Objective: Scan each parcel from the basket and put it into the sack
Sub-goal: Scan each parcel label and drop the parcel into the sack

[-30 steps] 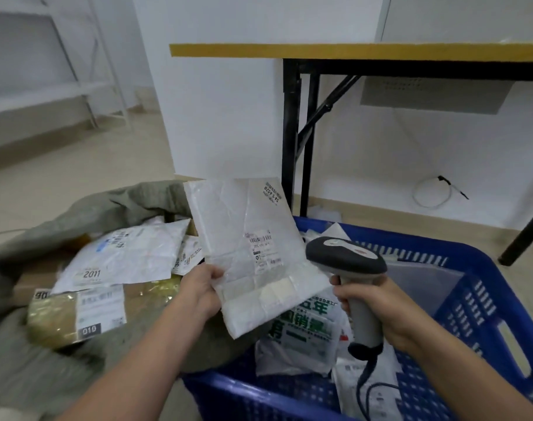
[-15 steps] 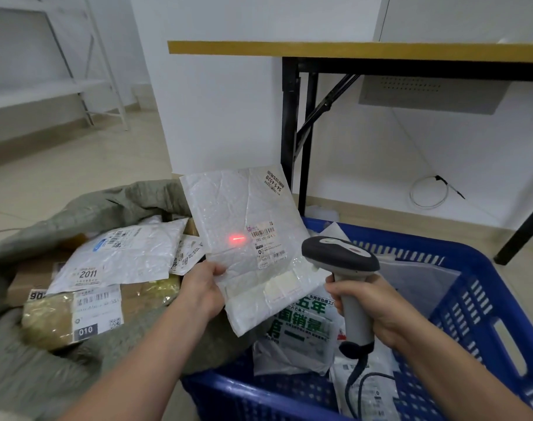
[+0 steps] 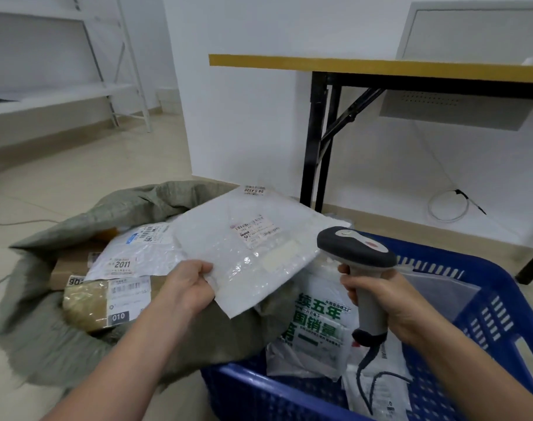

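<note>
My left hand (image 3: 187, 285) pinches the near corner of a white bubble mailer (image 3: 244, 250), which lies almost flat, label up, over the edge between sack and basket. My right hand (image 3: 380, 302) grips the handle of a grey barcode scanner (image 3: 358, 253) above the blue basket (image 3: 502, 299). The basket holds several white parcels, one with green print (image 3: 317, 317). The grey-green sack (image 3: 46, 329) lies open at the left, with a white parcel marked 2011 (image 3: 131, 256) and a brown one marked 010 (image 3: 107, 305) inside.
A yellow-edged table with black legs (image 3: 317, 141) stands right behind the basket. A white cable coil (image 3: 447, 208) lies on the floor by the wall. White shelving (image 3: 61, 95) is at the far left. The scanner's cord (image 3: 368, 381) trails down into the basket.
The mailer was held upright facing the scanner, with a red scan dot on it half a second ago. It has tipped down flat and moved left towards the sack. The scanner stayed above the basket.
</note>
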